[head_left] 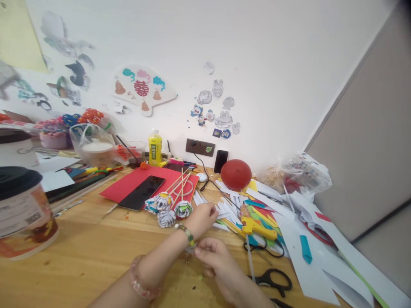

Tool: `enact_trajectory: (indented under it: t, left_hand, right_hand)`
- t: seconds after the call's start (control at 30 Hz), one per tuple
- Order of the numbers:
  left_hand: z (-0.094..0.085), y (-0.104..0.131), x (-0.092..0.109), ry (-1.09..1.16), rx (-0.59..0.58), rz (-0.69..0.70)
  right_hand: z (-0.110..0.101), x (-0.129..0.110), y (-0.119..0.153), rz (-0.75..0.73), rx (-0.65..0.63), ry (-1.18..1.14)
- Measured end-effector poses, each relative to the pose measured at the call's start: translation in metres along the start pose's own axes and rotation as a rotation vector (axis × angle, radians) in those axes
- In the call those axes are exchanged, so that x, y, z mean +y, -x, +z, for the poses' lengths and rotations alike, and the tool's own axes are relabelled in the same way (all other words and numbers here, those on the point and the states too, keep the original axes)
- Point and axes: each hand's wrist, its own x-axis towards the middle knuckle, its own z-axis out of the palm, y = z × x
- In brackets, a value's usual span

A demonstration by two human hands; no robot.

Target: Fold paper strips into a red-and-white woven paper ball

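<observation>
My left hand [204, 219] is over the middle of the table, its fingers curled in, with nothing seen in them. A beaded bracelet [185, 232] in green, white and yellow circles that wrist, and a pink bracelet [141, 282] sits further up the forearm. Just below the wrist, my right hand [215, 259] is closed in a pinch at the lower edge of the beaded bracelet. A small pale bit shows by its fingertips, too unclear to name. Beyond my left hand lie several paper flowers [167, 217] on wooden sticks, partly on a red sheet [111, 190].
A black phone [141, 193] lies on the red sheet. To the right are a yellow glue gun [258, 228], black scissors [274, 280], paper scraps [253, 203] and a red balloon [236, 174]. Cups [24, 214] stand at left; a yellow bottle [155, 147] stands at the back.
</observation>
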Motion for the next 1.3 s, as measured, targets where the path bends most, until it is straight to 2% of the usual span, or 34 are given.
enact_trajectory:
  t: [0.23,0.33,0.4,0.47,0.57,0.67,0.83,0.97,1.13,1.2,1.3]
  left_hand:
    - [0.002,0.004,0.010,0.000,-0.017,0.024]
    - [-0.002,0.004,0.009,-0.026,-0.009,0.030]
    - [-0.004,0.004,0.007,-0.051,-0.007,0.029]
    - [-0.005,0.004,0.006,-0.083,-0.011,0.022]
    - [-0.005,0.005,0.007,-0.141,-0.029,0.005]
    - [-0.003,0.006,0.010,-0.182,-0.067,-0.018]
    - [-0.002,0.006,0.016,-0.097,-0.137,-0.057]
    - [0.004,0.005,0.024,0.104,-0.148,-0.127]
    - [0.018,0.000,0.028,0.381,-0.226,-0.278]
    - [0.021,-0.003,0.024,0.447,-0.228,-0.335]
    - [0.021,-0.008,0.015,0.498,-0.182,-0.389]
  right_hand:
    - [0.001,0.007,-0.003,-0.049,-0.010,-0.009]
    - [-0.003,0.008,-0.007,-0.053,-0.042,0.082]
    - [-0.006,0.007,-0.010,-0.108,-0.051,0.206]
    - [-0.008,0.006,-0.010,-0.303,0.018,0.410]
    - [-0.007,0.004,-0.005,-0.716,0.204,0.732]
    - [-0.003,0.004,0.003,-0.942,0.273,0.920]
    - [-0.001,0.008,0.004,-1.011,0.306,1.162]
    - [-0.001,0.006,0.003,-1.134,0.344,1.249]
    - [-0.002,0.002,0.003,-1.226,0.409,1.296]
    - [-0.003,0.003,0.002,-1.202,0.398,1.261]
    - [-0.003,0.005,0.000,-1.082,0.358,1.150]
